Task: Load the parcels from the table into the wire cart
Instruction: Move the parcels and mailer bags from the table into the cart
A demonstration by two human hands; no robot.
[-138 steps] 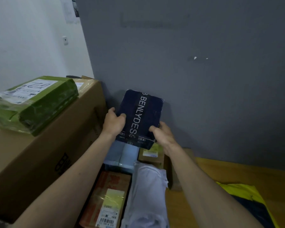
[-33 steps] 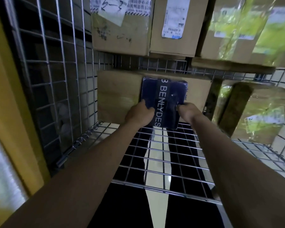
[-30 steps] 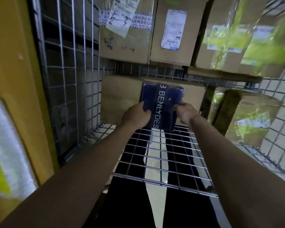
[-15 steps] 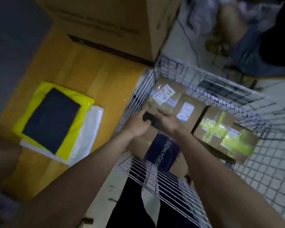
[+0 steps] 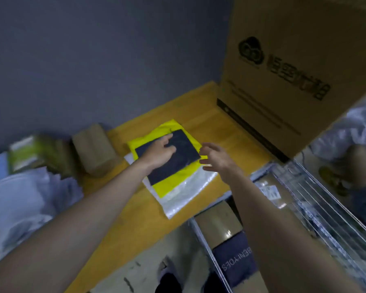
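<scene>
The left hand [image 5: 160, 152] rests spread and flat on the dark parcel [image 5: 171, 157] atop the yellow parcel [image 5: 173, 178] on the table [image 5: 135, 212], while the right hand [image 5: 217, 158] hovers beside it, fingers apart, empty.

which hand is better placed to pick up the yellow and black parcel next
Left. The left hand already rests on the yellow and black parcel; the right hand hovers open beside its edge.
</scene>
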